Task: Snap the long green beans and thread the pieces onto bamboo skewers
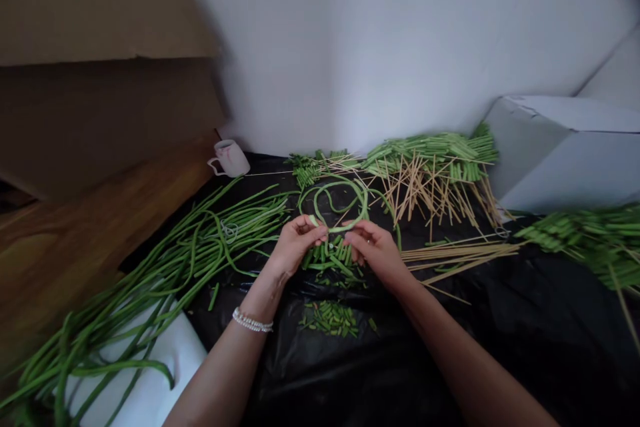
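A pale green long bean point(320, 197) loops above the black sheet, pinched between the thumb and fingers of both hands. My left hand point(297, 243) grips it near one cut end. Just to the right, my right hand point(375, 250) is closed on another part of the same bean. Cut bean pieces point(335, 260) lie beneath and between the hands. Shorter bits point(330, 318) are scattered nearer to me. To the left spreads a heap of whole long beans point(200, 240). Loose wooden skewers point(460, 253) lie beside my right hand.
Bean pieces on skewers point(430, 153) are piled at the back, with more bean pieces point(595, 233) at far right. A mug point(231, 157) stands back left, near a large cardboard box point(105, 100). A white box point(565, 153) sits at right. Black plastic point(400, 360) covers the surface.
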`<state>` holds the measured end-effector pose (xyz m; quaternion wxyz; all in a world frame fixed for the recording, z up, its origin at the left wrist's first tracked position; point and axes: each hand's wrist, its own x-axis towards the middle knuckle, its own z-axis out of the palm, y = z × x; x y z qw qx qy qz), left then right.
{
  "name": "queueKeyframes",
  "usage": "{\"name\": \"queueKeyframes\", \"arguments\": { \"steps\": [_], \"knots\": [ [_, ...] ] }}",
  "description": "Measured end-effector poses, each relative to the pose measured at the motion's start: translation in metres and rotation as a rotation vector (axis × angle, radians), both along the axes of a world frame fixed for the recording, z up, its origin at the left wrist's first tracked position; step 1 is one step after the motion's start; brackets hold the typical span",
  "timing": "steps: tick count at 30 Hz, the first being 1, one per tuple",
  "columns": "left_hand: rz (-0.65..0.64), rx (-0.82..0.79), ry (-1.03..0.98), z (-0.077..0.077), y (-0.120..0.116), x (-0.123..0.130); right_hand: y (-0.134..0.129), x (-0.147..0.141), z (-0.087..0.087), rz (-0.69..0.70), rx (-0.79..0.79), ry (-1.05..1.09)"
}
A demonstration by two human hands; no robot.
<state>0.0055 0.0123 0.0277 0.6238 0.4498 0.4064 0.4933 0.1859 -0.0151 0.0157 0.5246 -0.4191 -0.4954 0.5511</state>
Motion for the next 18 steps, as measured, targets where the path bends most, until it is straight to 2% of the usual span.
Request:
{"name": "queueKeyframes", "arguments": {
  "steps": [5,12,18],
  "knots": [
    [-0.063,-0.035,0.038,-0.0048,-0.0061,0.0007,0.0013,0.0027,-0.0015,-0.028,-0.063,0.133],
    [-0.082,-0.069,0.034,-0.0018,-0.0098,0.0002,0.0004,0.0027,-0.0009,-0.029,-0.108,0.239],
    [-0.089,0.004,0.062,-0.0014,-0.0103,-0.002,0.002,0.0051,-0.0005,-0.033,-0.061,0.194]
  ]
}}
